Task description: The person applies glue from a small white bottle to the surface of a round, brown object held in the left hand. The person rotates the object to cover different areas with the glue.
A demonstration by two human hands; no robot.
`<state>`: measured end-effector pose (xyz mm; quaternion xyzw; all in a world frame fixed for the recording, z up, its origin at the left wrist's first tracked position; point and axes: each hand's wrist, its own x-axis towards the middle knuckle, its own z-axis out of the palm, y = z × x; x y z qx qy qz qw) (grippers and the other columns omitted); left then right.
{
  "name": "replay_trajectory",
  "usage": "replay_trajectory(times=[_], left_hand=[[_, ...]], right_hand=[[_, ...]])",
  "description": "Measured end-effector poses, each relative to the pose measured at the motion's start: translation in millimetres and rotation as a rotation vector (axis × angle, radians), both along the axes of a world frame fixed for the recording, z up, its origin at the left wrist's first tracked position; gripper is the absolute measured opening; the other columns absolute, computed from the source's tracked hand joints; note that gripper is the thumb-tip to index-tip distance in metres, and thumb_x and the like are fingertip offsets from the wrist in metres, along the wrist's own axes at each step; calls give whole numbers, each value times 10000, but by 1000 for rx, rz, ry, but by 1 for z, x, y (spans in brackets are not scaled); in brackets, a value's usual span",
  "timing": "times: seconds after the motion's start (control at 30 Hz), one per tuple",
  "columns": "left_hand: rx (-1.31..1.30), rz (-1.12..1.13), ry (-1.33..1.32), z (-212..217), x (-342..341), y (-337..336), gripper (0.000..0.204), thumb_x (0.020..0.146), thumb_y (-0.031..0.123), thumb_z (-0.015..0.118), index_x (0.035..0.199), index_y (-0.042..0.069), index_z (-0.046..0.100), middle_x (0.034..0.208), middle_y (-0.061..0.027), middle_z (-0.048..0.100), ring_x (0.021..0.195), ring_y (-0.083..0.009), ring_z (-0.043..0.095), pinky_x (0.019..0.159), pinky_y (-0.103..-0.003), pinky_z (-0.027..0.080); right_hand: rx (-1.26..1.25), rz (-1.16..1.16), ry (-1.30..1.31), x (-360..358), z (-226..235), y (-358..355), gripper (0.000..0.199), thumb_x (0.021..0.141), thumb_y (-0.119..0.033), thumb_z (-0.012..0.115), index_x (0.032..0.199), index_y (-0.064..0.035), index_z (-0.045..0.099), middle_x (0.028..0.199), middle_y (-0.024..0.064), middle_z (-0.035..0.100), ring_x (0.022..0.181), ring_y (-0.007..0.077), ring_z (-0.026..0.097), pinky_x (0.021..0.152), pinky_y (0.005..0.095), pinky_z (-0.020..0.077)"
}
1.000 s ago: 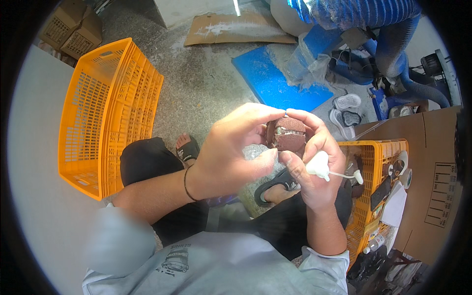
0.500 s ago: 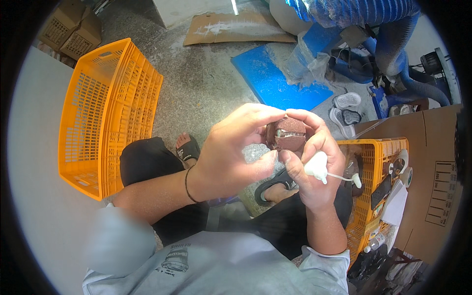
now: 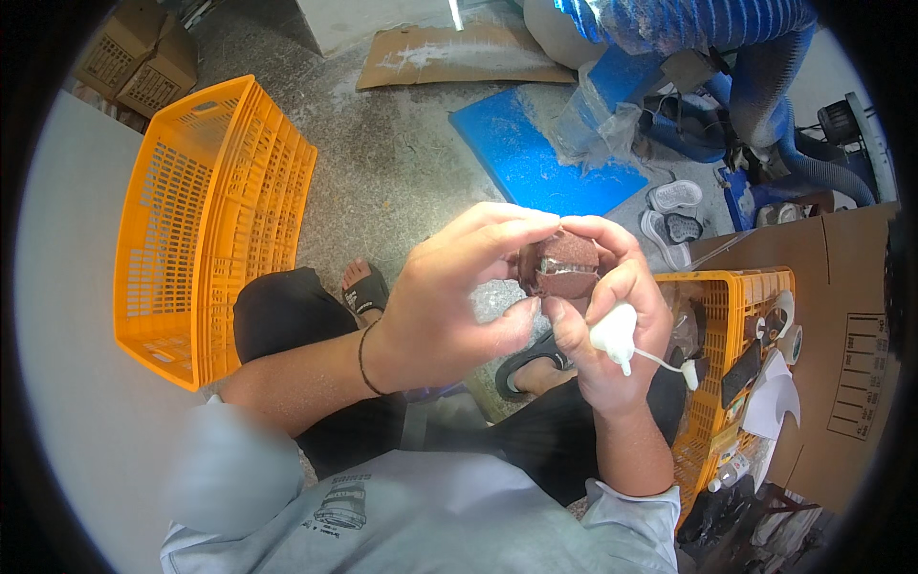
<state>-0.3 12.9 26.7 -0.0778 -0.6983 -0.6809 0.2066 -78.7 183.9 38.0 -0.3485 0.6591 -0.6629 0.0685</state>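
Brown and rough-faced, a small rounded leather-like piece sits pinched between both hands at the middle of the view, held above the person's lap. Much of it is hidden: the left hand covers its left edge with thumb and fingers clenched on it, and the right hand wraps its right and lower side, so its full shape cannot be made out. The right hand also grips a small white squeeze bottle against the palm, its tip pointing down, just below the brown piece. Left of the brown piece, well apart, a large empty-looking orange plastic crate stands on the speckled grey concrete floor. Right of the piece, a second orange crate holds mixed items too small to identify. Beyond the piece lies a flat blue sheet. Compared with half a second ago, both hands hold the piece much as before, barely shifted.
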Motion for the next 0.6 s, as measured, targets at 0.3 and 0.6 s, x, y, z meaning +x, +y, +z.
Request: replay_trajectory(times=[0.3, 0.6], left_hand=[[-43, 18, 34, 0, 1, 0, 567, 774, -96, 684, 1329, -19, 593, 1279, -161, 603, 1132, -243, 662, 924, -341, 588], [-69, 18, 92, 2, -1, 0, 614, 739, -117, 692, 1335, -3, 600, 1268, -160, 618, 1098, -237, 675, 905, -336, 583]], right_hand=[[-4, -34, 56, 2, 1, -1, 371, 737, -19, 848, 738, -76, 481, 1298, 231, 625, 1152, 288, 646, 998, 414, 511], [17, -27, 124, 3, 2, 1, 351, 756, -28, 821, 755, -89, 475, 1315, 223, 609, 1159, 271, 633, 985, 382, 509]])
